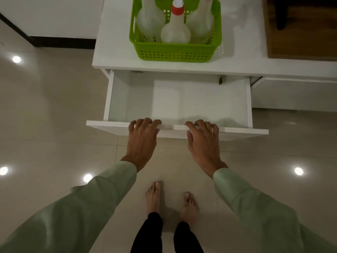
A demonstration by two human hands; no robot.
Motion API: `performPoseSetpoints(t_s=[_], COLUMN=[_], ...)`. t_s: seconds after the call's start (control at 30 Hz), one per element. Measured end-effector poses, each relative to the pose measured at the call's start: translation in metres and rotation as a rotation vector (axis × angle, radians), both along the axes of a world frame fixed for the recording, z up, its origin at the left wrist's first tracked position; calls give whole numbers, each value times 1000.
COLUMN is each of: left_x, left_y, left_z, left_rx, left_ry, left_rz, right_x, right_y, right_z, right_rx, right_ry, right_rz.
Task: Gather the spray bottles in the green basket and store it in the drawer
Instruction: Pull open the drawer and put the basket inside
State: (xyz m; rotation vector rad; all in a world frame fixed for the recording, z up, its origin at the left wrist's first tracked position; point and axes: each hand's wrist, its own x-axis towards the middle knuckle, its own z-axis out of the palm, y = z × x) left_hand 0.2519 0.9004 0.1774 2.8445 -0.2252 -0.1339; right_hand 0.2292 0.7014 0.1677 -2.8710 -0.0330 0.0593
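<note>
A green basket (pixel 175 52) stands on the white cabinet top (pixel 113 52), holding three translucent spray bottles: one at left (pixel 150 21), one in the middle with a red collar (pixel 176 32), one at right (pixel 200 22). Below it the white drawer (pixel 182 99) is pulled out and bare inside. My left hand (pixel 142 137) and my right hand (pixel 202 141) both rest on the top edge of the drawer front (pixel 237 131), fingers curled over it.
Glossy beige floor tiles lie all around, with my bare feet (pixel 171 199) just behind the drawer front. A dark wooden piece (pixel 300 28) sits on the cabinet top at the right. Another drawer front (pixel 295 94) is to the right.
</note>
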Motion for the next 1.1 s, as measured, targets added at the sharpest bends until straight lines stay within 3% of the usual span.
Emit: performPoseSetpoints(t_s=[0.5,0.7,0.9,1.1], left_x=[-66,-42,40,146], left_y=[3,5,-2,-12], left_z=[10,29,72,110], left_rx=[69,-71,-356,-573], left_ry=[125,247,90,-140], left_rz=[39,0,179,307], right_x=[-60,-38,42,149], right_y=[-4,-14,-15,-14], right_z=[12,39,80,108], right_rx=[9,233,638,651], right_ry=[121,329,71,-238], right_rz=[67,45,-222,-321])
